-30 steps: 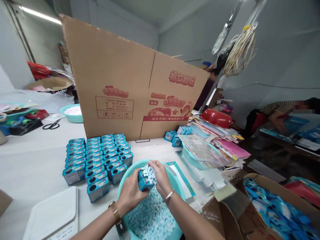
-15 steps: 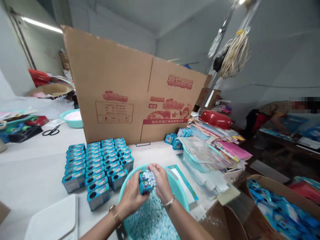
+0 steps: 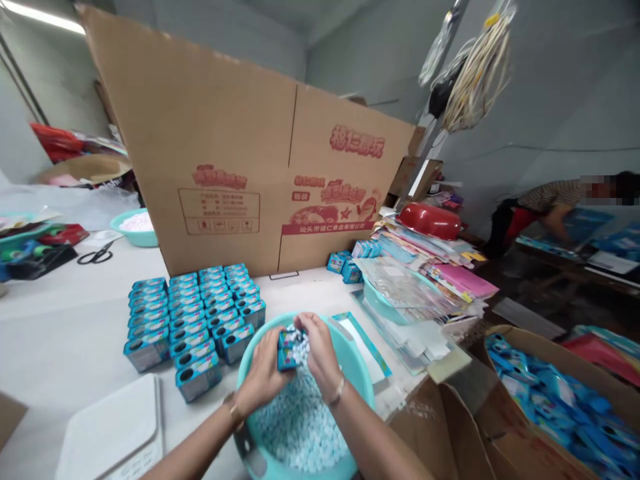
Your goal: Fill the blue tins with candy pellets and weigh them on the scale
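My left hand [image 3: 263,377] grips a small blue box [image 3: 286,351] over a teal basin [image 3: 357,373] full of pale blue and white candies [image 3: 300,423]. My right hand [image 3: 319,350] is closed on a clump of candies at the box's open top, fingers pressed against it. Rows of filled blue boxes [image 3: 193,317] stand on the white table [image 3: 65,333] just left of the basin.
A tall cardboard sheet [image 3: 240,160] stands behind the rows. Scissors [image 3: 95,255] and a second teal bowl [image 3: 134,228] lie far left. A white tray [image 3: 113,427] sits near left. Stacked packaging [image 3: 425,273] and a carton of blue packets [image 3: 550,400] are right. Another person [image 3: 545,210] works far right.
The heap of candies on the box's top has shrunk as my right hand pressed onto it. Both hands stayed over the basin; the view shifted slightly.
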`<state>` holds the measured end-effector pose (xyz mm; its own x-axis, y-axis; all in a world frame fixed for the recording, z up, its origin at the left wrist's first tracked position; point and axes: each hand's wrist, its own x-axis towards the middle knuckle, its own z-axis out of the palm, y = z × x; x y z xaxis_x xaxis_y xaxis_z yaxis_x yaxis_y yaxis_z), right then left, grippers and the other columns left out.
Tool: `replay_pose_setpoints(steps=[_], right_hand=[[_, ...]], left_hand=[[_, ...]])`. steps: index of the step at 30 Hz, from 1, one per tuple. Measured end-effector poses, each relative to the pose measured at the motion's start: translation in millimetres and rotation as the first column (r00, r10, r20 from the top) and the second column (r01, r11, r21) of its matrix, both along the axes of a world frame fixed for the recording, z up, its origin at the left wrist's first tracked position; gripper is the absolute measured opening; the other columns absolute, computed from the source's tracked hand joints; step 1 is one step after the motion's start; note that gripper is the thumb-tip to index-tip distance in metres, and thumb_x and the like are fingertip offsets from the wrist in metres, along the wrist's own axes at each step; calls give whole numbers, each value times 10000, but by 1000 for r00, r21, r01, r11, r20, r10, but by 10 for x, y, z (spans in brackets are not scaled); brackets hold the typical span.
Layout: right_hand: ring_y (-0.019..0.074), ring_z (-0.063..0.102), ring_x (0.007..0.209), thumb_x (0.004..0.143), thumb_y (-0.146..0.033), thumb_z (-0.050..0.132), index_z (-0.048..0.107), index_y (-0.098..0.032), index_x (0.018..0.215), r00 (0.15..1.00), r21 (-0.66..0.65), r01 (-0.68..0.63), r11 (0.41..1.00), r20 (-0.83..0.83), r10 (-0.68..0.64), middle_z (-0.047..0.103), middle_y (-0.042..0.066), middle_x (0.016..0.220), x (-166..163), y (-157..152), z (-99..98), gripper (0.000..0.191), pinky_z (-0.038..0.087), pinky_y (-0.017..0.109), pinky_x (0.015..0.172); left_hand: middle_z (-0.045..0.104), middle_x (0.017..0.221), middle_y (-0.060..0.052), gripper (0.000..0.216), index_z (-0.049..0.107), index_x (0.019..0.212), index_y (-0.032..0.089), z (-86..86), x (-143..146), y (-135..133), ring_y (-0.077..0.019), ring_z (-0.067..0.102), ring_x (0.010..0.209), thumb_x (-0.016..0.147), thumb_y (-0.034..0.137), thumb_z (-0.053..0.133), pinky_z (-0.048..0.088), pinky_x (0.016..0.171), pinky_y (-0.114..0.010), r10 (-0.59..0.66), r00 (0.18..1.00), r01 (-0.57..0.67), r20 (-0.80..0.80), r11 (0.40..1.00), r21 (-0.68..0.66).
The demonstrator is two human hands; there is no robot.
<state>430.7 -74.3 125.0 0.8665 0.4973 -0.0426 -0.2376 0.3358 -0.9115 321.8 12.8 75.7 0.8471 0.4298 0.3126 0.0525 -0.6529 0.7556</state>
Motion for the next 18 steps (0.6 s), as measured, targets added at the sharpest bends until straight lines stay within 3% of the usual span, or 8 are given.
replay_pose_setpoints(steps=[7, 10, 12, 15, 18], right_hand=[[196, 590, 796, 704, -463, 707, 639, -203, 712, 998, -62, -32, 998, 48, 35, 651, 22, 756, -61, -6, -79, 269, 467, 319, 789], [223, 625, 887, 773, -528, 619, 621, -199, 789, 991, -168, -67, 984, 103, 85, 685, 62, 850, 51, -115, -164, 330, 485, 342, 829], [243, 639, 976, 836, -576, 520, 616, -207, 894, 977, -281, -100, 954, 151, 147, 699, 88, 975, 194, -283, -260, 386, 497, 361, 835], [275, 624, 1076, 851, -600, 508, 614, -229, 1056, 917, -510, -149, 847, 250, 312, 678, 99, 1128, 436, -601, -456, 437, 497, 421, 884], [323, 556, 1192, 802, -535, 619, 610, -207, 1198, 766, -737, -146, 660, 339, 547, 629, 140, 1250, 556, -818, -643, 514, 412, 506, 1029]], left_hand=[[536, 1353, -154, 717, 462, 1349, 164, -23, 29, 41, -338, 499, 1299, 664, 163, 676, 381, 1129, -504, -90, 995, 94, 48, 991, -93], [549, 1319, -129, 748, 425, 1354, 178, 28, -21, 69, -315, 531, 1240, 664, 178, 715, 405, 1102, -495, -160, 987, 158, 18, 938, -309], [560, 1299, -105, 812, 367, 1390, 205, 97, -116, 95, -288, 566, 1174, 678, 213, 758, 449, 1050, -466, -206, 978, 185, 15, 839, -512], [562, 1297, -84, 899, 320, 1429, 241, 233, -303, 139, -265, 574, 1136, 679, 238, 816, 464, 1006, -411, -238, 971, 193, 32, 693, -695], [554, 1306, -76, 937, 313, 1440, 261, 353, -442, 176, -278, 557, 1158, 666, 234, 841, 442, 1017, -414, -255, 967, 180, 14, 643, -745]])
